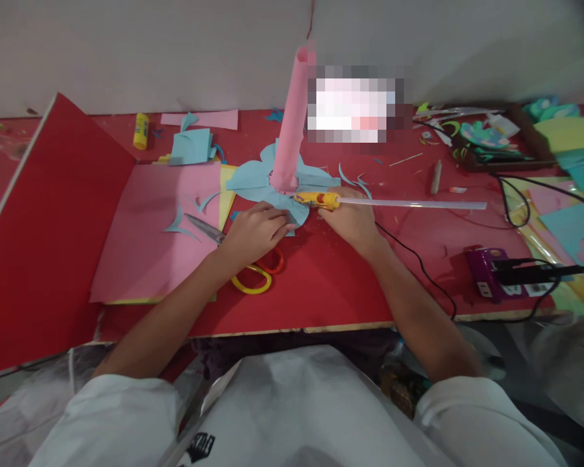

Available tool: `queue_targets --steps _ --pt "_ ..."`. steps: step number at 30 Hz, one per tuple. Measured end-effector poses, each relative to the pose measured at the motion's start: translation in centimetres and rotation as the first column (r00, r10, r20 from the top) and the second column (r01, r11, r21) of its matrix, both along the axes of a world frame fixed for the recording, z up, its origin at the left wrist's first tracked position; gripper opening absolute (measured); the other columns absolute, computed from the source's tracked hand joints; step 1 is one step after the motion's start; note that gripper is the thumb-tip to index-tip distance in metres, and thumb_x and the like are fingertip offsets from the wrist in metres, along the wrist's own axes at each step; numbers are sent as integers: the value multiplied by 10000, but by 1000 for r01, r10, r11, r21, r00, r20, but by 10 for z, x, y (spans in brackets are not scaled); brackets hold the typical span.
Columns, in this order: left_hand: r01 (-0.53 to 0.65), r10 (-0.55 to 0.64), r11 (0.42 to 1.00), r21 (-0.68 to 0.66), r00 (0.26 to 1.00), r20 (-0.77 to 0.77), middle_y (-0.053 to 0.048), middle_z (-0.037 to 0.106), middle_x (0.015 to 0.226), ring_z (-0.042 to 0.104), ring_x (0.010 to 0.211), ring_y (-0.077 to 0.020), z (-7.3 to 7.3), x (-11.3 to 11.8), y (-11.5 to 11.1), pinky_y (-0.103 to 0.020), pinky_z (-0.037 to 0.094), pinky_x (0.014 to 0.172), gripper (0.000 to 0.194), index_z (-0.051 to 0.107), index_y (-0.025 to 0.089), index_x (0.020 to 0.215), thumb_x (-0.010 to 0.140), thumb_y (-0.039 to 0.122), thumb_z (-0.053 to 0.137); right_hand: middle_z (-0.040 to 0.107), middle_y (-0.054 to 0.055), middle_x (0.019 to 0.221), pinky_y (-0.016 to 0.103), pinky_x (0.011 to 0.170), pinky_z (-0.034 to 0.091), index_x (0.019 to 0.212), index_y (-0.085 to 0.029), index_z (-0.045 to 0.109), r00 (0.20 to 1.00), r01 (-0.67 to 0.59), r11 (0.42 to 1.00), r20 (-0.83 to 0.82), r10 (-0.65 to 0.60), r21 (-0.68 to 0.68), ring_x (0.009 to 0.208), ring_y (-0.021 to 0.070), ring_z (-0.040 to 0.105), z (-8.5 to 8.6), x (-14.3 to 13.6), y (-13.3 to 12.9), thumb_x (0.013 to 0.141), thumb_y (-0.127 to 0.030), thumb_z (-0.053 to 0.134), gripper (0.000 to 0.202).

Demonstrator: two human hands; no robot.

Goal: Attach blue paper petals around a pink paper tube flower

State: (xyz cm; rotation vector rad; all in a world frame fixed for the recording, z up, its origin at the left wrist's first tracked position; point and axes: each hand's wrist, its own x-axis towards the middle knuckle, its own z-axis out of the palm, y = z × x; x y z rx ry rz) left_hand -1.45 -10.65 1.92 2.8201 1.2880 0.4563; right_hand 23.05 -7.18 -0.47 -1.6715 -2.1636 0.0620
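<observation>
A pink paper tube (292, 120) stands upright, leaning slightly right, on the middle of a light-blue paper flower (250, 178). My right hand (354, 220) is closed around a yellow hot glue gun (316, 198). From its back end a long clear glue stick (418, 204) sticks out to the right. The nozzle points left, close to the tube's base. My left hand (259, 232) lies over the flower's front petals with fingers stretched out. Beneath that hand are scissors (250, 285) with yellow and red handles, partly hidden.
Pink sheets (160, 220) lie left, beside a tilted red board (53, 240). A glue stick tube (141, 131) and blue paper (189, 148) are behind. At right are a purple box (486, 272) with black cables (559, 188), a tray (511, 159) and a pixelated patch.
</observation>
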Motion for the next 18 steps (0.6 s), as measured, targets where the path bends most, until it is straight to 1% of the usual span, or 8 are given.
queue_targets --steps 5,10,14,18 --pt "-5 5 1000 -10 1000 -3 -85 806 1140 705 1032 -254 2 1 -1 -387 558 887 445 817 176 1069 1111 392 431 765 103 945 361 717 411 887 -216 691 1000 -3 1000 -9 3 -12 870 270 666 2 2 0 919 -271 584 124" --pt "-2 2 1000 11 1000 -12 -74 808 1141 709 1022 -248 2 1 -1 -371 555 862 433 815 181 1067 1111 388 437 774 109 988 360 747 436 933 -212 713 996 -39 998 -81 36 -46 880 265 678 -2 8 7 961 -335 592 175" --pt "3 -3 1000 21 1000 -18 -58 808 1160 713 1021 -250 3 1 -1 -378 561 850 416 813 183 1079 1110 370 442 772 111 989 363 785 473 965 -215 716 991 -52 998 -121 48 -37 906 270 688 -7 12 13 897 -286 624 135" --pt "1 0 1000 19 1000 -22 -62 806 1168 716 1028 -252 2 1 -1 -389 567 854 413 813 179 1081 1108 373 449 777 102 1029 377 850 503 986 -228 706 987 -59 998 -152 52 -38 945 271 694 -9 11 13 851 -233 610 166"
